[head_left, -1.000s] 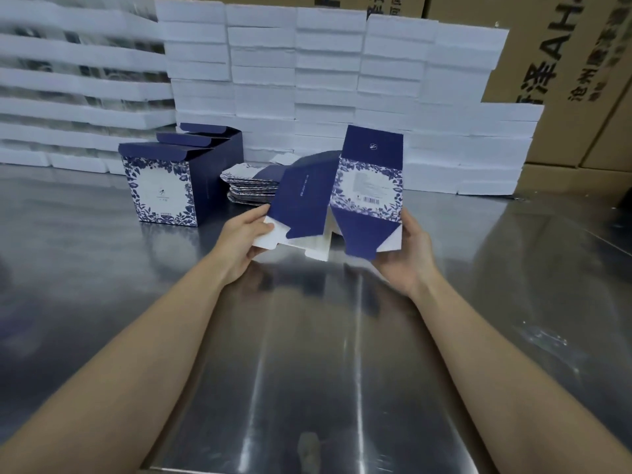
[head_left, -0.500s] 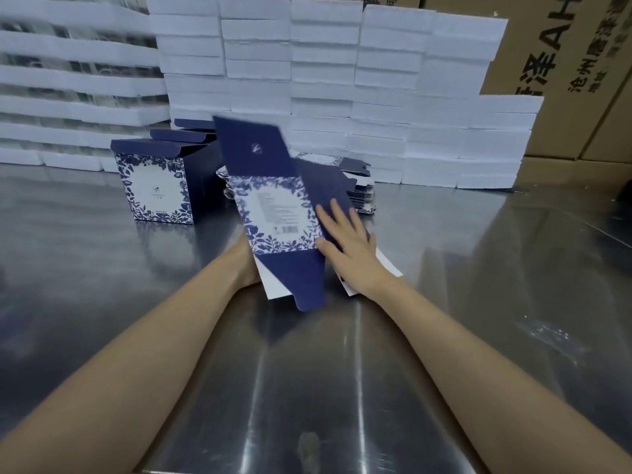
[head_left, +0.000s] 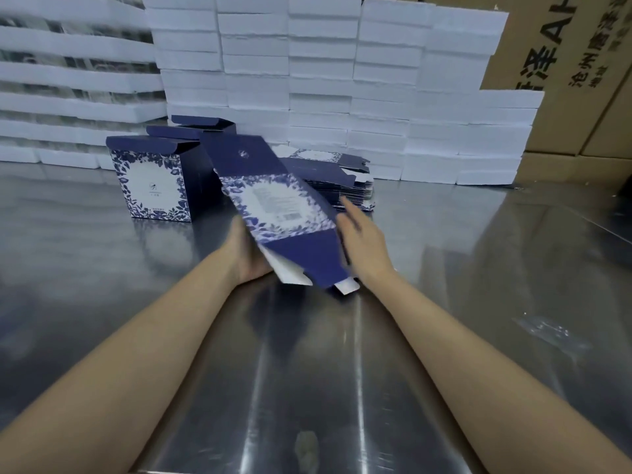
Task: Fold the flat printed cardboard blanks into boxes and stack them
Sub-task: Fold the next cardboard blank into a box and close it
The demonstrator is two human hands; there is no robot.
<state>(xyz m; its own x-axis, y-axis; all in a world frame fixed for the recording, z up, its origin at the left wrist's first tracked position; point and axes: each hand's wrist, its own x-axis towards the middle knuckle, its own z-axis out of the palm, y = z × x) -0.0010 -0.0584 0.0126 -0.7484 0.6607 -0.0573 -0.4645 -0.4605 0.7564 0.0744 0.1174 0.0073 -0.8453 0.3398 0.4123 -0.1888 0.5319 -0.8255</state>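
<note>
Holding one tilted blank [head_left: 284, 213], the left hand [head_left: 248, 260] grips underneath; right hand [head_left: 364, 241] spread alongside; three folded boxes [head_left: 150, 186] behind.

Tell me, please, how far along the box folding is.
Done: about three folded boxes stand in a row at the back left, lids up. In hand: one printed blank, tilted, held by the left hand, the open right hand at its edge. To do: the pile of flat blanks behind it.
</note>
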